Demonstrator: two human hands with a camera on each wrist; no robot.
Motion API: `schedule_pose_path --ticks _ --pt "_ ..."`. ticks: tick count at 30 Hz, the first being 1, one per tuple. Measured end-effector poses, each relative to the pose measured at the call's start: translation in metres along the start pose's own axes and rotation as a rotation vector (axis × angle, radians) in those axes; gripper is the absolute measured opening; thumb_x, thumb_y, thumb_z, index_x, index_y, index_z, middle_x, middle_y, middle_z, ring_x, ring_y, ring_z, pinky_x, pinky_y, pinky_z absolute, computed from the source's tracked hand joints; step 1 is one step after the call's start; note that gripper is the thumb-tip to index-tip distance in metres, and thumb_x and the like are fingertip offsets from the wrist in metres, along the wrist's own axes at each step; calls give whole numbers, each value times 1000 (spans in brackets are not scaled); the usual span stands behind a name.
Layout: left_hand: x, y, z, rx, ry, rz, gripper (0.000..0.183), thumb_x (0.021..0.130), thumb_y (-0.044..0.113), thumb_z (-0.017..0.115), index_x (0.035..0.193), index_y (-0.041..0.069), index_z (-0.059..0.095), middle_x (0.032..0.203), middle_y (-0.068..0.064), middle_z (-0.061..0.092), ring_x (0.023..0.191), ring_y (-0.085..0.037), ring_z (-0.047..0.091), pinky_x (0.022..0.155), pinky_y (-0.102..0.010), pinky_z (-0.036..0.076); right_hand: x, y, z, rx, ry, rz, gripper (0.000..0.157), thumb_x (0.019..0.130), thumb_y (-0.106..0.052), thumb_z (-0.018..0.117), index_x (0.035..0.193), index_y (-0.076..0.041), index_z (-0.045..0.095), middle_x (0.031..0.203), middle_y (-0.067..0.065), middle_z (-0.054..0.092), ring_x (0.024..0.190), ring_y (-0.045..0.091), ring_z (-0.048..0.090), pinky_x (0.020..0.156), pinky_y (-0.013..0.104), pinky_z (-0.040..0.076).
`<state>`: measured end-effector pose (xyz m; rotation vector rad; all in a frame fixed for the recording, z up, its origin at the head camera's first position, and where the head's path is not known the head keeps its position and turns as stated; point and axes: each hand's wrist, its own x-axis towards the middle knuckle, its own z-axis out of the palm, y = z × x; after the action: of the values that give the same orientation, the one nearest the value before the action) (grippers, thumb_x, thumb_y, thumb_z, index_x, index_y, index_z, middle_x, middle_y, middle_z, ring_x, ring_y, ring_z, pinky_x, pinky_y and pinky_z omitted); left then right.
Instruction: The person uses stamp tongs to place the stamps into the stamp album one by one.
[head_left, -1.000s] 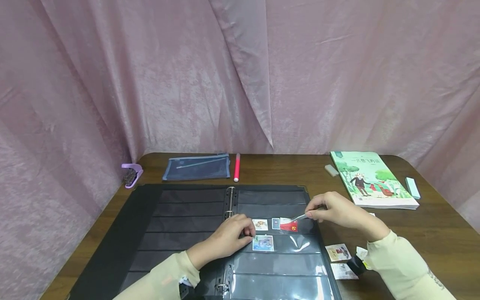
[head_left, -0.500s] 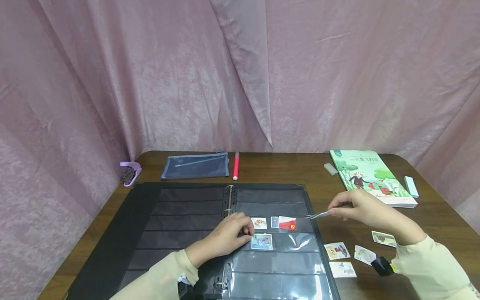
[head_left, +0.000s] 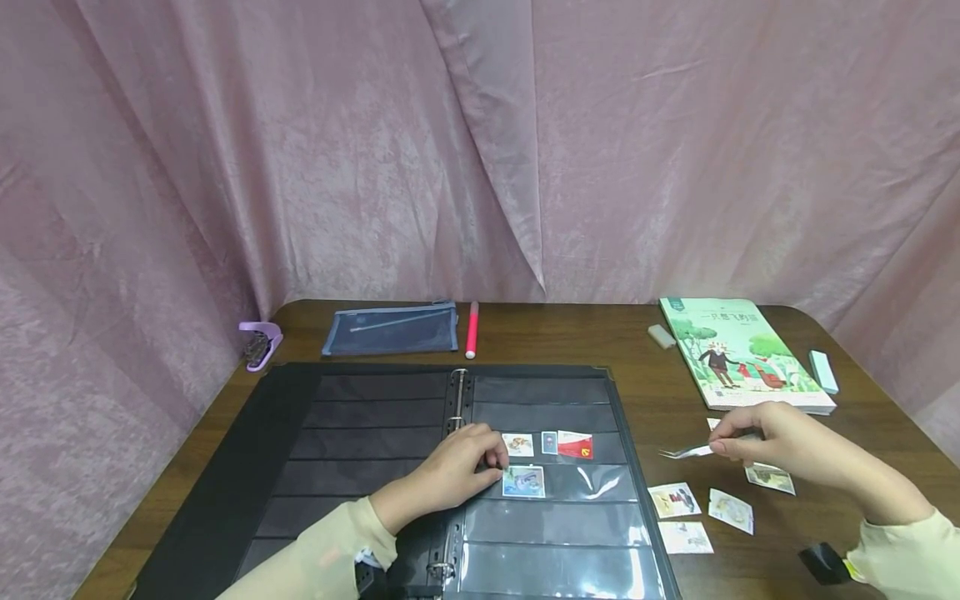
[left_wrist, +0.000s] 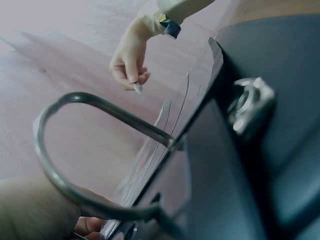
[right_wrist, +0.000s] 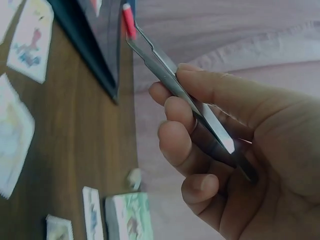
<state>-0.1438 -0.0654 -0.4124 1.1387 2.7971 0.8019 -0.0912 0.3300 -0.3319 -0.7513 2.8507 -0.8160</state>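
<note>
A black stamp album [head_left: 360, 417] with clear pocket strips lies spread on the table. My left hand [head_left: 453, 471] is over the right page beside the ring spine, thumb and curled fingers pinching the clear pocket page [head_left: 555, 525]. Right by its fingertips is a blue picture stamp [head_left: 522, 482]; a small stamp [head_left: 517, 445], a narrow blue stamp [head_left: 549, 442] and a red-and-white stamp [head_left: 575, 445] sit one row above. Off the album's right edge, my right hand [head_left: 765, 437] holds metal tweezers [right_wrist: 175, 85] between thumb and fingers, their tips apart with nothing between them.
Several loose stamps [head_left: 673, 500] lie right of the album, some partly under the right hand. Behind are a green picture book [head_left: 750, 358], an eraser [head_left: 662, 337], a blue mesh pouch [head_left: 393, 331], a pink marker [head_left: 472, 331] and a purple clip [head_left: 261, 346].
My right hand has drawn the tweezers away from the red-and-white stamp, rightward off the album to above the loose stamps. That stamp stays in its row, and my left hand keeps its place.
</note>
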Motion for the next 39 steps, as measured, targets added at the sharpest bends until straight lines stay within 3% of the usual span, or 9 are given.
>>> schedule_pose_path --ticks 5,14,21,39 --pt "0 1 -1 2 5 4 13 77 17 67 81 22 57 75 10 49 75 -3 43 71 -21 36 -15 9 2 13 -16 30 7 85 -15 59 83 -17 65 64 -14 56 58 -5 48 50 18 38" --pt "1 1 -3 -6 11 10 13 77 16 68 81 22 57 75 10 49 76 -3 43 72 -21 37 -33 24 6 18 -56 73 8 86 -16 58 81 -19 63 71 -15 57 57 -5 49 48 19 39" --pt "1 0 -4 -2 17 11 13 76 16 68 81 22 57 75 9 49 76 -3 43 72 -21 37 -36 33 9 51 -76 57 9 85 -16 59 78 -19 63 64 -15 55 53 -5 48 45 19 38" --pt "1 -1 -2 -11 6 3 13 76 16 68 81 23 57 75 10 49 75 -3 43 71 -20 37 -34 42 21 150 -109 13 9 86 -13 57 83 -17 65 71 -9 61 58 -4 52 49 21 42"
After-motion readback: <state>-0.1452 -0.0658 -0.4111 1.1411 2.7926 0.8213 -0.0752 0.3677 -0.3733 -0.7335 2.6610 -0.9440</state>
